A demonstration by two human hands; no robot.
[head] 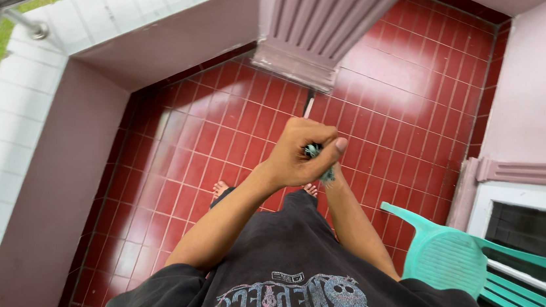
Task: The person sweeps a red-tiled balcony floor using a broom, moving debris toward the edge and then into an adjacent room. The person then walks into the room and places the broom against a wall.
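Head view: our left hand [299, 152] is closed in a fist around the green-tipped top of a stick handle [308, 104], thumb pressed over it. The handle runs down toward the red tile floor [223, 123], ending near the base of the pink column [297, 63]. Our right hand sits behind the left, mostly hidden; can't tell its grip. Green plastic chair [455, 258] stands at the floor's right edge, by the window [530, 229].
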